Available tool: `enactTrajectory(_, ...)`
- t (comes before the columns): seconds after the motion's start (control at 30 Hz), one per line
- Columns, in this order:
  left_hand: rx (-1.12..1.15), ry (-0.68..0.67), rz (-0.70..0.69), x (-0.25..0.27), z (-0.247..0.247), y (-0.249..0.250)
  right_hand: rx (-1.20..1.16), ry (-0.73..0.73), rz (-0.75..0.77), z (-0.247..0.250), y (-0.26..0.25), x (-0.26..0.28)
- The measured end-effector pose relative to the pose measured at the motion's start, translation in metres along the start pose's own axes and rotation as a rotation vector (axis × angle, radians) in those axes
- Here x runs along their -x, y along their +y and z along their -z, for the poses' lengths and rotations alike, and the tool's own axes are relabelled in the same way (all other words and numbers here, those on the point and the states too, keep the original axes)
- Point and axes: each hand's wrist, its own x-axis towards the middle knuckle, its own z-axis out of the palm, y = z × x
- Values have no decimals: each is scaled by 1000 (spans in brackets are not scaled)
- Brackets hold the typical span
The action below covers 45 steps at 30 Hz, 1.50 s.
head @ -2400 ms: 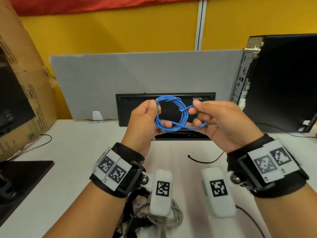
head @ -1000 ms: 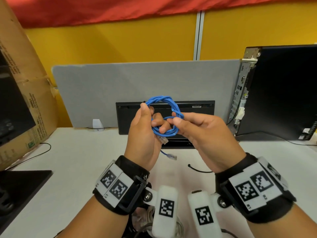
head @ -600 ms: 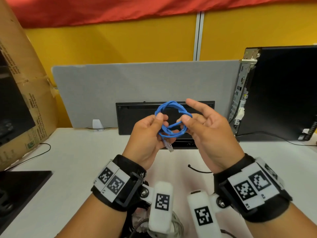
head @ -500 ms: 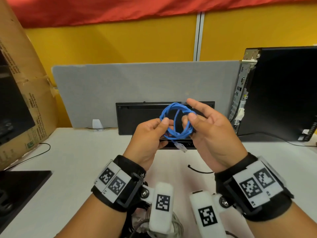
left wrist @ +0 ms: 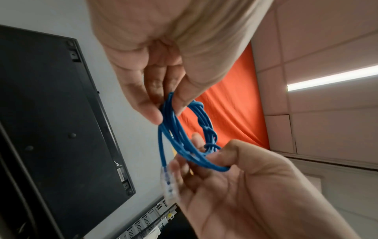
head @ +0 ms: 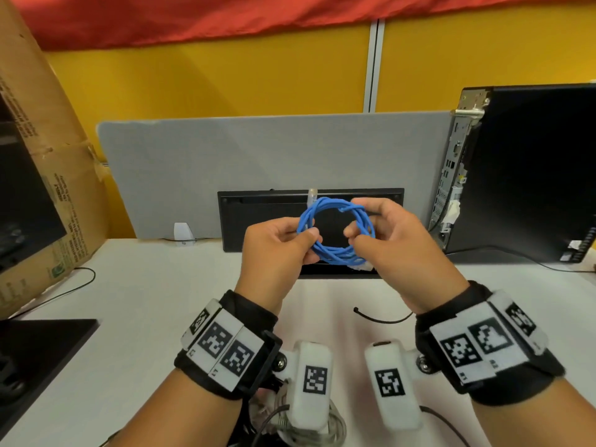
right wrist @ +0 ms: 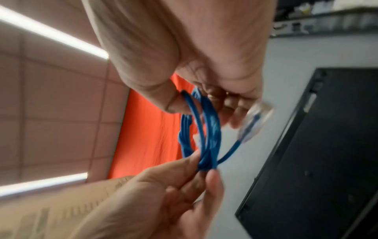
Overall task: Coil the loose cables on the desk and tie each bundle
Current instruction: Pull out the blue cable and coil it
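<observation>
A blue network cable is wound into a small round coil and held up over the white desk. My left hand pinches the coil's left side between thumb and fingers. My right hand grips its right side with curled fingers. One clear plug sticks up at the coil's top and the other hangs at its lower right. In the left wrist view the coil shows wrapped turns near the right thumb, and a plug dangles. The right wrist view is blurred, with the coil between both hands.
A black keyboard leans against the grey divider just behind the hands. A black PC tower stands at the right and a cardboard box at the left. Grey cables lie near the front edge, and a thin black cable lies under the right wrist.
The coil has turned from edge-on to a round ring facing me. My hands have moved apart to its left and right sides. One plug now points up at the top.
</observation>
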Motion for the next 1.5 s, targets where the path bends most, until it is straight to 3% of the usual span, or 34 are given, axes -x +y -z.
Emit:
enactTrajectory(0.07,26,48,4,-2,3,0,197,120,44,7,4,-3)
enactTrajectory(0.17,28,103,18,-4,5,-1,213,212,69,15,6,-5)
enactTrajectory(0.37,51,151,27,-5,6,-2,11,136,-55,18,1,-6)
enactTrajectory(0.6,79,232,-19,-6,10,-1,158,0,-57,28,-5,-4)
enactTrajectory(0.87,254,186,67,1,-2,0,190,40,4,14,9,-4)
enactTrajectory(1.03,295,95,121,2,-3,3,83,143,34,8,19,-6)
enactTrajectory(1.17,301,-21,152,1,1,7,-233,177,71,1,21,-6)
enactTrajectory(1.27,306,-25,155,2,1,7,-402,157,77,-7,20,-3)
enactTrajectory(1.5,362,-12,160,3,-1,5,-438,75,204,-16,11,3)
